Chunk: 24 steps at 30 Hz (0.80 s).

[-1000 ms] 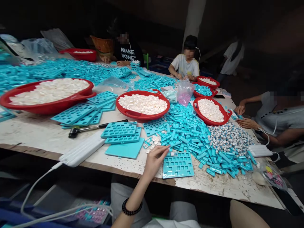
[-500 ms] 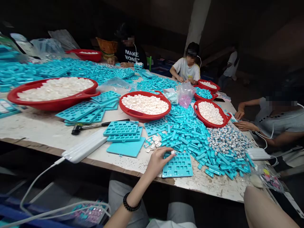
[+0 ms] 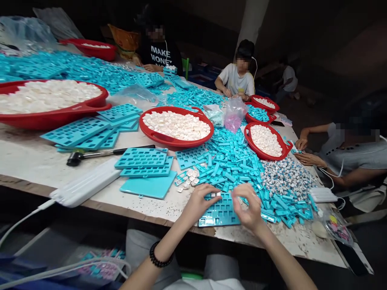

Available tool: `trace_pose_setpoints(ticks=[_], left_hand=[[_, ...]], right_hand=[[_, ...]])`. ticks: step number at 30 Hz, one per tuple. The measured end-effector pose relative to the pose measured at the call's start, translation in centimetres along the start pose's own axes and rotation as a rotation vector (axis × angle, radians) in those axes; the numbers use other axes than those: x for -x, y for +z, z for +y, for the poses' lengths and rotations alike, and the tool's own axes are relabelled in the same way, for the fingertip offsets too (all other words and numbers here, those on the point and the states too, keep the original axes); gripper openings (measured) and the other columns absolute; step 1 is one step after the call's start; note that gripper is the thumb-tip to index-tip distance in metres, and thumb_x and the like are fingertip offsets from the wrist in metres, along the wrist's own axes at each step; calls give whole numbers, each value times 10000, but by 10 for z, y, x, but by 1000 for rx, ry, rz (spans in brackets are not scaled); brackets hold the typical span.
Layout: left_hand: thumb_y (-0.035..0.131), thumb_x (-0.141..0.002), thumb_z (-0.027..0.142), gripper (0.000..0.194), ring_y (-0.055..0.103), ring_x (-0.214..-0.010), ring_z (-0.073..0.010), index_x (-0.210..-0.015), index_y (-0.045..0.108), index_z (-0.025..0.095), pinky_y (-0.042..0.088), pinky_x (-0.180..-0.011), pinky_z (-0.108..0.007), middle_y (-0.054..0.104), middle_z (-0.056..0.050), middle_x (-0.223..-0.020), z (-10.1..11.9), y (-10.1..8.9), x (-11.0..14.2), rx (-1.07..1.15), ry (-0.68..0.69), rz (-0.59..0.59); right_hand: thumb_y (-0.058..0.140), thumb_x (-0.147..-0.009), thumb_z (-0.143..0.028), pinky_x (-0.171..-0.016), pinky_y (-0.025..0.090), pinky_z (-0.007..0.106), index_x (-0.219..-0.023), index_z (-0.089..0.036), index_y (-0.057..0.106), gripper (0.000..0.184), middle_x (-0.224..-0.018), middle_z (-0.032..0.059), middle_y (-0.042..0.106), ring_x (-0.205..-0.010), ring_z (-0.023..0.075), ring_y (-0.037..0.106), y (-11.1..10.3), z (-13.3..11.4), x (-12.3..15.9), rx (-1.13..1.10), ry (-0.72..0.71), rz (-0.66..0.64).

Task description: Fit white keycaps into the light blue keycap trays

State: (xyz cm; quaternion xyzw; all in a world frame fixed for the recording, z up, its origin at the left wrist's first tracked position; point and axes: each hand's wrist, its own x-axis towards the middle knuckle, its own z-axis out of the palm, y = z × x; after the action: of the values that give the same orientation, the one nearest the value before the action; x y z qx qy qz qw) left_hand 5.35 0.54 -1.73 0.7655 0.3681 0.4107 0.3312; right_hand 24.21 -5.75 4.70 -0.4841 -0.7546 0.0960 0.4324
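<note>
A turquoise panel with rows of square holes (image 3: 218,215) lies at the table's near edge. My left hand (image 3: 202,202) rests at its upper left corner, thumb and fingers closed on a small white keycap (image 3: 216,194). Over the panel's right side is my right hand (image 3: 250,207), thumb and forefinger curled together in a pinch. Anything between those fingertips is too blurred to make out. Just behind my left hand sits a small heap of white keycaps (image 3: 190,178).
More turquoise panels (image 3: 148,185) are stacked to the left, near a hammer (image 3: 90,154) and a white power bank (image 3: 86,185). Red basins (image 3: 177,141) hold white pieces. Loose turquoise pieces (image 3: 232,161) and small white-and-blue parts (image 3: 286,175) spread rightward. Several people sit around the table.
My right hand has come in from the lower right to the panel's right side. My left hand stays at the panel with the white keycap. The view has shifted slightly.
</note>
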Motion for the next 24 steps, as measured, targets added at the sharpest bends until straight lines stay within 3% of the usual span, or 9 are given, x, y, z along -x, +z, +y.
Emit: trace_pose_setpoints(ticks=[3, 6, 17, 24], left_hand=[[697, -878, 454, 221, 683, -902, -242, -923, 764, 248, 519, -856, -393, 756, -53, -926, -2, 1, 1, -28, 22, 5], [698, -879, 448, 220, 689, -887, -237, -931, 767, 246, 528, -835, -383, 761, -52, -919, -4, 3, 2, -26, 22, 16], [711, -870, 460, 241, 682, -935, -233, -985, 728, 249, 487, -879, -380, 765, -27, -945, -4, 0, 5, -66, -6, 33], [754, -848, 381, 140, 685, -955, -235, -898, 725, 254, 483, -883, -369, 765, -3, -920, -7, 1, 4, -108, 48, 44]], right_hand=[[559, -938, -191, -762, 543, 318, -983, -231, 702, 155, -873, 40, 692, -807, 181, 660, 17, 20, -6, -90, 133, -154], [587, -876, -145, -699, 529, 288, -1003, -211, 725, 199, -828, 30, 682, -729, 165, 653, 29, 36, -6, -146, 216, -282], [613, -801, -136, -723, 544, 284, -1006, -200, 753, 256, -857, 39, 716, -742, 165, 678, 30, 38, 1, -238, 309, -260], [624, -816, -149, -718, 542, 275, -1050, -203, 738, 266, -851, 32, 690, -735, 156, 663, 30, 39, 1, -245, 285, -263]])
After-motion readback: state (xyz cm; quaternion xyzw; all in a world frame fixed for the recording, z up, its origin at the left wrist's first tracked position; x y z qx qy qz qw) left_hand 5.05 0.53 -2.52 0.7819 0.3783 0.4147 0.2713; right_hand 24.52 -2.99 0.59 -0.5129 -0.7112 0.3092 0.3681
